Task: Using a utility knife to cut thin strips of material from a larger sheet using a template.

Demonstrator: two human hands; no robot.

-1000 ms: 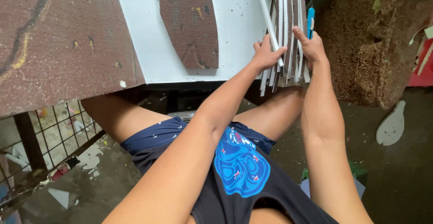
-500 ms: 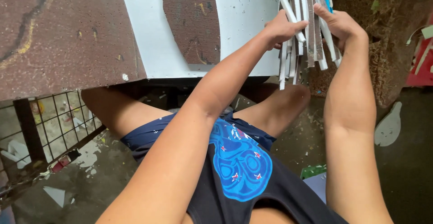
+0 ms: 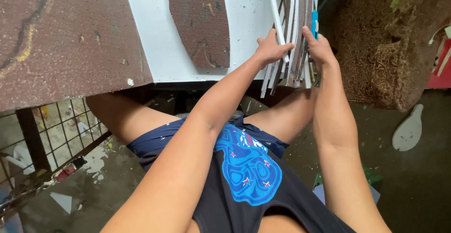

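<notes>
Looking down from the head camera, both bare forearms reach forward over the person's lap to a bundle of thin flat sheets (image 3: 291, 36) standing on edge at the right end of a white board (image 3: 155, 31). The sheets are white and brown, fanned slightly, their lower ends hanging past the board's near edge.

The left hand (image 3: 271, 50) presses against the bundle's left face, fingers curled around the outer white sheets, so it is closed on them. The right hand (image 3: 320, 50) is on the bundle's right side, fingers bent in a narrow grip, with a slim blue tool (image 3: 314, 24) standing upright just against its fingers; whether the hand clamps the tool, the sheets, or both cannot be told.

On the white board lies a brown sole-shaped cutout (image 3: 199, 22), rounded at its sides and cut straight at the bottom, well left of the hands. A large brown speckled slab (image 3: 66, 36) with a faint yellow curved line covers the left of the view, overlapping the board.

Below it, a wire grid (image 3: 61, 129) shows pale scraps behind it. Right of the hands is a brown patterned fabric (image 3: 390, 40), a red shape (image 3: 441, 68) at the edge, and a pale paddle-shaped cutout (image 3: 408, 129) on the dark floor. The person wears a dark shirt with a blue printed figure (image 3: 246, 167).
</notes>
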